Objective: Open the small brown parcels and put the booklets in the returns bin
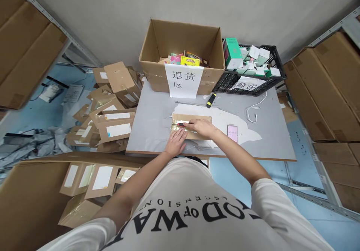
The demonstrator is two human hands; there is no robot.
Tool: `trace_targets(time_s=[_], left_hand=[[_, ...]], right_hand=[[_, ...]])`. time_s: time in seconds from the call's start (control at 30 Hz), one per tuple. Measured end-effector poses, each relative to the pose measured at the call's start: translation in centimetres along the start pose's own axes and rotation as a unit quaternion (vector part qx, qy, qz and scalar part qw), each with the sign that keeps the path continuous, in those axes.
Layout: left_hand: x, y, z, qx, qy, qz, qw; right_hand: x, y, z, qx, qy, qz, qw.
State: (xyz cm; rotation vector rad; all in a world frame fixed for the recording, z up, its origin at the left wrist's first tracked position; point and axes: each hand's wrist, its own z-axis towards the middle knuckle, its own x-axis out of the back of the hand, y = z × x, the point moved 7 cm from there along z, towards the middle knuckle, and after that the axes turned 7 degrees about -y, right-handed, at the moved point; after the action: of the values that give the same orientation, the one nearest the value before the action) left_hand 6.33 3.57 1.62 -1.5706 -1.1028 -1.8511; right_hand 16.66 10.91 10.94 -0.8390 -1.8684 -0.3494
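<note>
A taped cardboard box (194, 117) lies on the table in front of me. My right hand (201, 126) is closed around a slim red-and-black box cutter (180, 124). Its thin tip points left and lies over the taped left part of the box. The fingers hide most of the handle. My left hand (176, 141) rests with stretched fingers on the near left edge of the box, just below the cutter. Beneath the box is a torn white sheet (244, 129) on the grey tabletop.
Behind stand a large open carton (152, 75) with small colourful packs and a black crate (277, 65) of green-and-white boxes. A yellow-black tool (210, 100), white cable (252, 112) and phone (232, 133) lie on the table (270, 138). Cardboard boxes (118, 125) are piled left.
</note>
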Motion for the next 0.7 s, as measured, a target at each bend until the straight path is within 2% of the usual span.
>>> trace_targets(time_s=[0.2, 0.33, 0.53, 0.7], left_hand=[[0.1, 0.0, 0.2, 0.006, -0.016, -0.004, 1.0], [0.2, 0.1, 0.3, 0.008, -0.027, -0.003, 1.0], [0.0, 0.1, 0.2, 0.012, -0.037, 0.005, 0.999], [0.0, 0.1, 0.2, 0.009, -0.034, 0.007, 0.999]], right_hand=[[1.8, -2.0, 0.2, 0.001, -0.022, -0.061, 0.998], [2.3, -2.2, 0.3, 0.008, -0.03, -0.07, 0.997], [2.5, -1.2, 0.4, 0.019, -0.039, -0.07, 0.997], [1.4, 1.4, -0.9, 0.003, -0.073, -0.085, 0.994]])
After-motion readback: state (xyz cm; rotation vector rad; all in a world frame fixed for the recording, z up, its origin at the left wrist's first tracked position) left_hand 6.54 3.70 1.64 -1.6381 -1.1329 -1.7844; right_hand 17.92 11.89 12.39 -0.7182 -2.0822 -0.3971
